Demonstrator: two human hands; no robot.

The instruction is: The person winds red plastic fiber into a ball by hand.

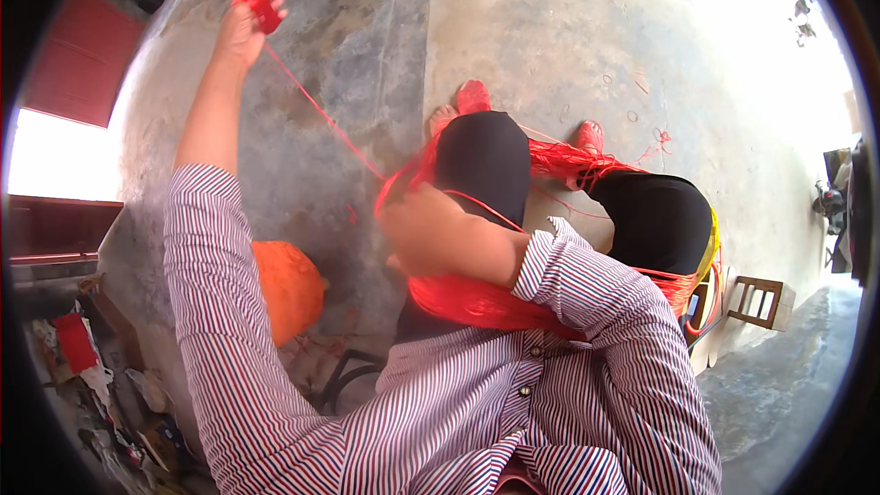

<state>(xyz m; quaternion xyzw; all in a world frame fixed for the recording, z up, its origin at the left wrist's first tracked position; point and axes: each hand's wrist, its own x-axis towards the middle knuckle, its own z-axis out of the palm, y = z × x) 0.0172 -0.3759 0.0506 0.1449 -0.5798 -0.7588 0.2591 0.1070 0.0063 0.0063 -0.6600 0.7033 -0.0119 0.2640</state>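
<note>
My left hand (246, 29) is stretched far out to the upper left, its fingers closed round a small wound bundle of red cord (260, 7). From that bundle a single taut red strand (321, 113) slants down to my knee. There my right hand (420, 231), smeared by motion, is at the edge of a large red cord skein (490, 302); its fingers cannot be made out. The skein loops around both my knees, which are in black trousers (483, 163). Its far side (564, 160) stretches between the knees, and part of the near side is hidden under my right forearm.
An orange rounded thing (286, 291) is on the floor beside my left arm. Loose cord scraps (662, 139) lie on the concrete floor (550, 27). A small wooden stool (763, 303) is at the right, and mixed clutter (92, 376) at the lower left.
</note>
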